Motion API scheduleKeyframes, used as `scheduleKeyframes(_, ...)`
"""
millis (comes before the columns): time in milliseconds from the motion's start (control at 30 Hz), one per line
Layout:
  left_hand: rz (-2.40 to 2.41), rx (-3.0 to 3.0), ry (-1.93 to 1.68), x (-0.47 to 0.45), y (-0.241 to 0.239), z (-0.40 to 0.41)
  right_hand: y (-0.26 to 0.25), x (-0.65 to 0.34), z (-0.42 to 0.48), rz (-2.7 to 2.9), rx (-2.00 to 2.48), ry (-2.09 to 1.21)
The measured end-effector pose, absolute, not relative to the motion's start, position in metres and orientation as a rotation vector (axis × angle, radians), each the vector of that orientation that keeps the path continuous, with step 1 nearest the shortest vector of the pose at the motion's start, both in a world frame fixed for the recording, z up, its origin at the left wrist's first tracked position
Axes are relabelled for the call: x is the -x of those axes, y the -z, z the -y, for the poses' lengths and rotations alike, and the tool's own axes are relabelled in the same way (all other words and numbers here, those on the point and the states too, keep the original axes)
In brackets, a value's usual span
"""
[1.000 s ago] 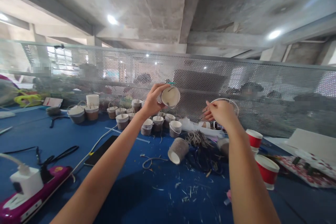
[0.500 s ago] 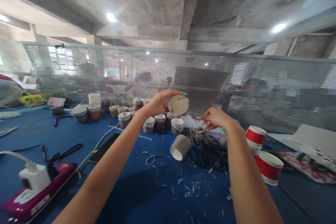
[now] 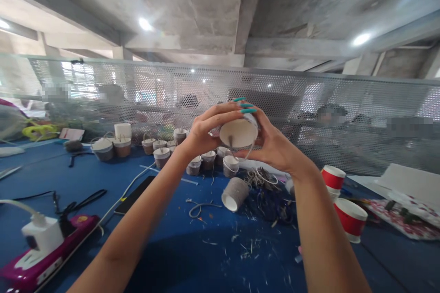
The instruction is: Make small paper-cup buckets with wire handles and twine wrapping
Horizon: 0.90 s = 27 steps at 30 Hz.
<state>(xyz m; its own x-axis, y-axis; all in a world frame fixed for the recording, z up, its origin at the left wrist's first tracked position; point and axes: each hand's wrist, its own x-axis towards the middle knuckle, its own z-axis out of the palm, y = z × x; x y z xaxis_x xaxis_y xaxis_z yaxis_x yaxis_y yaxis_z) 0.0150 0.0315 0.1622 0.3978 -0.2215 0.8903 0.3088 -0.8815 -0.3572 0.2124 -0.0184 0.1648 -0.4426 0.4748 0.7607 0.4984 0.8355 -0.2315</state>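
Both my hands hold up a small paper-cup bucket point(image 3: 239, 132), its pale open mouth turned toward me and a thin handle hanging below the rim. My left hand point(image 3: 209, 126) grips it from the left, fingers over the top. On the right, my right hand point(image 3: 271, 144) is closed round the other side, with the thumb low near the handle. Beneath them, a grey cord-wrapped cup point(image 3: 236, 193) lies on its side. A tangle of grey cord point(image 3: 263, 177) and a loose cord piece point(image 3: 196, 209) lie close by on the blue table.
Several small buckets point(image 3: 162, 157) stand along the back, before a perforated metal screen point(image 3: 154, 78). Red and white paper cups point(image 3: 350, 219) are at right. At left lie a purple power strip point(image 3: 51, 256) and a black phone point(image 3: 137, 194). Thread scraps litter the front.
My right hand has moved left from above the cord tangle and taken hold of the bucket. The bucket has shifted slightly right, and its handle now hangs below the rim.
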Motion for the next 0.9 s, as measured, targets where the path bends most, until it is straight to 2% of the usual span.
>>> scheduleKeyframes(267, 0.226, 2.157, 1.527, -0.015, -0.161, -0.033, -0.161, -0.215, 0.006, 2.054, 0.676, -0.217)
scheduleKeyframes(500, 0.366, 1.966, 1.605, -0.011, -0.163, -0.038, -0.16, -0.209, 0.003, 1.687, 0.697, 0.246)
scheduleKeyframes(700, 0.37, 1.907, 1.638, -0.008, -0.16, -0.046, -0.166, -0.202, 0.023, 1.892, 0.644, 0.276)
scheduleKeyframes(900, 0.395, 1.848, 1.688, -0.003, -0.16, -0.052, -0.167, -0.198, 0.031, 1.892, 0.71, 0.498)
